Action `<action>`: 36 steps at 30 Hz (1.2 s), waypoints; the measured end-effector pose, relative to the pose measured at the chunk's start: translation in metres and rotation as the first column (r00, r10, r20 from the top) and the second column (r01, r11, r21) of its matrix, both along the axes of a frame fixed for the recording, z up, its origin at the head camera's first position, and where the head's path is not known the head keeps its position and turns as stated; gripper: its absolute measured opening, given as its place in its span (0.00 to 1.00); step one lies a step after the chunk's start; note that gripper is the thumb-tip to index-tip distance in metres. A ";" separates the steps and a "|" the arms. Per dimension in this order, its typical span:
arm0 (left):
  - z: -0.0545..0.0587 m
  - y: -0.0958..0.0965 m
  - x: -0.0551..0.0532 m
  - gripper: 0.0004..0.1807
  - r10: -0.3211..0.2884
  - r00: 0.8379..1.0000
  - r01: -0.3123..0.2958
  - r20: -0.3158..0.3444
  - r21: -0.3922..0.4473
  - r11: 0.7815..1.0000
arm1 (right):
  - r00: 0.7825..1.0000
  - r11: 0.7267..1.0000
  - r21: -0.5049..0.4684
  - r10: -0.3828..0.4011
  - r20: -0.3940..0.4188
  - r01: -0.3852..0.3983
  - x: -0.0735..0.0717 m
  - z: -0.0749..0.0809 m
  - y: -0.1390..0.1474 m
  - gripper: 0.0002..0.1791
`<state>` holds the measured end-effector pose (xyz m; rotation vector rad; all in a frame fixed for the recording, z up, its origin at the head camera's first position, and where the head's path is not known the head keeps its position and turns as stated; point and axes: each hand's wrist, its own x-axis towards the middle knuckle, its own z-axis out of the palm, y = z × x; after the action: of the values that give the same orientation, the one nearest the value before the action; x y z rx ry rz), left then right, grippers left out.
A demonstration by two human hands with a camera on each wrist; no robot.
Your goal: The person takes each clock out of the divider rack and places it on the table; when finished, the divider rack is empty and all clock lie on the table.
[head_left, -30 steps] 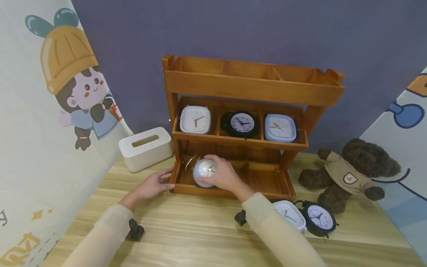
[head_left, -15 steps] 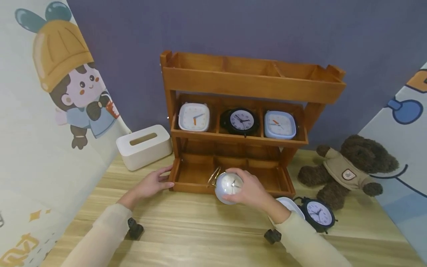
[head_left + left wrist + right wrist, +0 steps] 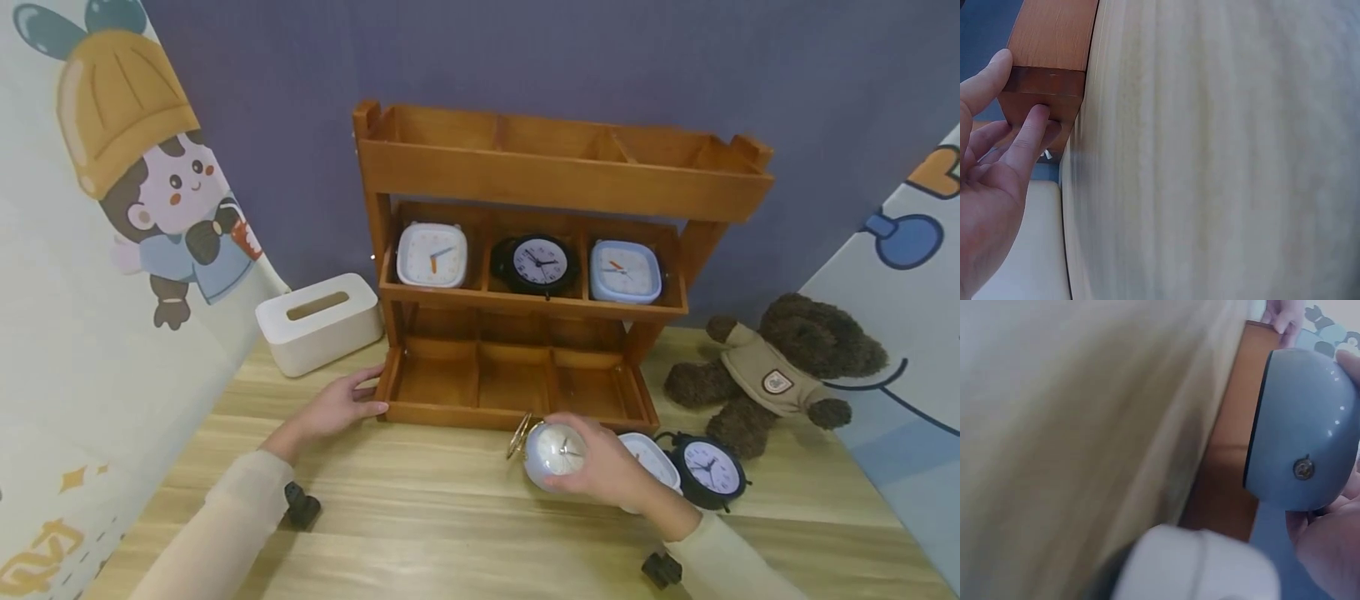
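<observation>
My right hand (image 3: 611, 462) holds a round, pale blue-grey alarm clock (image 3: 551, 457) with gold rings on its left. It is in front of the wooden shelf's bottom tier. The right wrist view shows the same clock (image 3: 1304, 431) from the side, above the table, with a small metal knob. With its fingers extended, my left hand (image 3: 337, 406) touches the lower left corner of the wooden shelf (image 3: 517, 417); in the left wrist view, fingertips rest against the shelf's end (image 3: 1044, 81). A white square clock (image 3: 652, 462) lies beside my right hand, partly covered by it.
On the middle tier are a white clock (image 3: 432, 255), a black clock (image 3: 538, 262) and a blue clock (image 3: 626, 272). Another black clock (image 3: 708, 471) lies on the table at right. A teddy bear (image 3: 780, 379) sits behind it. A tissue box (image 3: 322, 333) stands left.
My right hand has lifted the round clock out of the bottom tier's left compartment and carried it right and toward me, past the shelf's front edge. My left hand stays at the corner.
</observation>
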<state>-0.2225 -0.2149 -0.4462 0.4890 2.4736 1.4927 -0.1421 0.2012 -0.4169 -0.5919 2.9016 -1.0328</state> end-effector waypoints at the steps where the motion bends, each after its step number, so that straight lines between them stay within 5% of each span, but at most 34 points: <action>1: 0.000 0.000 0.000 0.40 -0.002 1.000 0.002 -0.004 0.003 1.000 | 1.000 1.000 0.001 0.003 -0.009 -0.003 0.001 -0.003 0.002 0.43; 10: 0.002 0.000 0.001 0.39 0.007 1.000 -0.007 -0.023 -0.007 1.000 | 1.000 0.998 0.053 0.028 -0.005 -0.028 -0.001 -0.014 0.009 0.42; 26: -0.001 0.001 0.006 0.39 -0.017 0.999 0.018 -0.039 0.032 0.999 | 0.979 0.987 0.074 0.126 0.162 -0.140 -0.005 -0.007 0.020 0.47; 32: -0.005 0.001 0.003 0.39 -0.010 0.999 0.011 -0.034 0.041 0.999 | 0.985 0.988 0.065 0.133 0.115 -0.141 -0.006 0.018 0.027 0.45; 36: -0.005 0.000 0.002 0.39 -0.014 0.999 0.016 -0.042 0.045 0.999 | 0.992 0.993 0.000 0.118 -0.046 -0.118 -0.014 0.043 0.035 0.40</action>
<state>-0.2206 -0.2146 -0.4514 0.5512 2.4665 1.5513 -0.1563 0.2361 -0.3740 -0.7874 2.8630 -1.0217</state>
